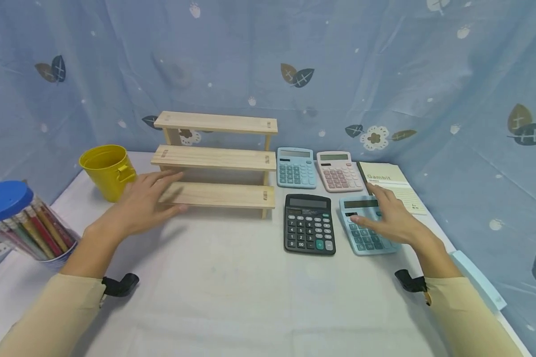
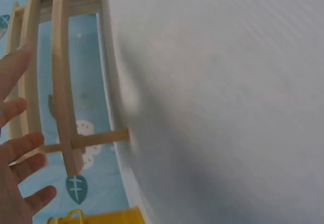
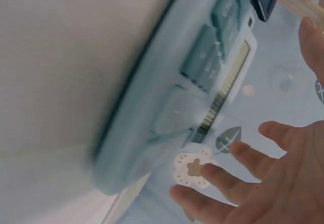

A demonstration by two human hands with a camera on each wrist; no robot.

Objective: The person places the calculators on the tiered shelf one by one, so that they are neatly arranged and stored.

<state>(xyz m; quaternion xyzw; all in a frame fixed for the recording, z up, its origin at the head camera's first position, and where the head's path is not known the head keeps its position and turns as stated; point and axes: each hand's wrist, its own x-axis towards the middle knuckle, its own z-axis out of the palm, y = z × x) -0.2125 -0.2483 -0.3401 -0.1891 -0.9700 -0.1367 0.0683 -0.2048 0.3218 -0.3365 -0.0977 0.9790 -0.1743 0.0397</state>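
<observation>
A three-tier wooden rack stands at the back of the white table. By its left end my left hand hovers with fingers spread, holding nothing; whether it touches the lowest shelf I cannot tell. My right hand is over a light blue calculator, its fingers apart and loosely bent, and nothing is gripped. The right wrist view shows that calculator close up and blurred. Left of it lies a black calculator. Behind these are another blue calculator and a pink one.
A yellow bucket and a blue-lidded jar of colored pencils stand at the left. A "Gambit" notepad lies at the back right. A pale blue box lies along the right edge, beside the blue patterned curtain.
</observation>
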